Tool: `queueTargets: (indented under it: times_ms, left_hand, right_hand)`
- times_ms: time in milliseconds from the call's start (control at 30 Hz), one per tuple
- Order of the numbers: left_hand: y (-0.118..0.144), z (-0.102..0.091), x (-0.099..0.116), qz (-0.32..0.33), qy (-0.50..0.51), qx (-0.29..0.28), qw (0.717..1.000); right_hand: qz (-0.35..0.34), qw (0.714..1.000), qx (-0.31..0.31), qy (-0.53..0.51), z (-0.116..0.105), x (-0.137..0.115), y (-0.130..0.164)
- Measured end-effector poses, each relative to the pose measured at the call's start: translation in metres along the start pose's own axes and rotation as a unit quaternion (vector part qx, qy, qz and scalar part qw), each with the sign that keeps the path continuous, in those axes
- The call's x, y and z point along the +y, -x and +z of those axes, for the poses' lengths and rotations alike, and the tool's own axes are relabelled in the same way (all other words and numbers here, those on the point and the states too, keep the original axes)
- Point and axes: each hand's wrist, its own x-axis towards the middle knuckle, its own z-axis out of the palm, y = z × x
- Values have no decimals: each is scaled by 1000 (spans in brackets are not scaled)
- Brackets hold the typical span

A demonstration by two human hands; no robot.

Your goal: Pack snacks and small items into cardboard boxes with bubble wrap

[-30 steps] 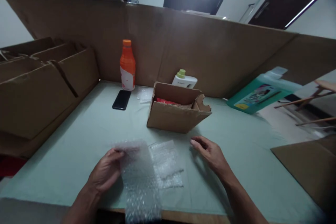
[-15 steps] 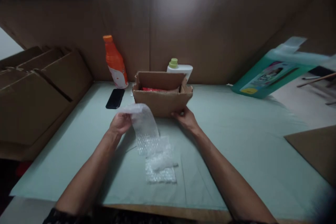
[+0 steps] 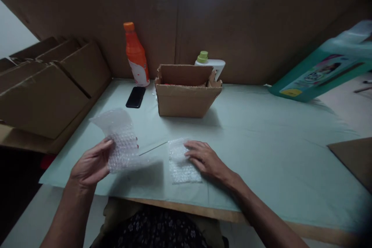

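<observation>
In my left hand [image 3: 94, 159] is a strip of bubble wrap [image 3: 122, 151], pinched between thumb and fingers and raised above the table's left side. A folded piece of bubble wrap [image 3: 183, 170] lies flat in front of me. My right hand [image 3: 207, 159] rests on its right edge, fingers stretched out and slightly apart. Between the two pieces runs a thin dark stick-like line [image 3: 153, 148] on the cloth. Behind them stands an open cardboard box [image 3: 186, 102], touched by neither hand, with something red barely showing inside.
An orange bottle [image 3: 136, 56] and a black phone [image 3: 135, 97] are at the back left. Behind the box is a white bottle with a green cap [image 3: 202, 57]. Cardboard boxes [image 3: 43, 97] line the left; a green jug [image 3: 316, 69] and a cardboard piece [image 3: 353, 159] are right.
My right hand has left the cardboard box and come down onto the bubble wrap on the table. My left hand has drawn its strip back toward me and left. The view has tipped downward.
</observation>
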Motion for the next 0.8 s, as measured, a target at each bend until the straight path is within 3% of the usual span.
queueTargets:
  times_ms: [133, 233, 367, 500, 567, 700, 800]
  left_hand:
    - [24, 8, -5, 12, -70, -93, 993]
    - [37, 8, -5, 21, -73, -149, 986]
    - [47, 7, -9, -2, -42, -170, 985]
    - [43, 14, -14, -32, -26, -165, 985]
    - [33, 19, -18, -29, -35, -118, 992]
    - [3, 21, -37, 1, -18, 2, 1000]
    - [-14, 20, -54, -22, -19, -4, 1000]
  right_hand:
    - [74, 983, 86, -147, -27, -23, -7]
    - [84, 970, 72, -214, -56, -50, -9]
    - [74, 953, 61, -286, -84, -65, -35]
    - [69, 959, 32, -274, -98, -48, -82]
    - [66, 974, 5, -216, -97, -30, -106]
    - [88, 986, 11, -138, -79, 13, -139]
    - [100, 986, 40, -127, -64, 36, -143]
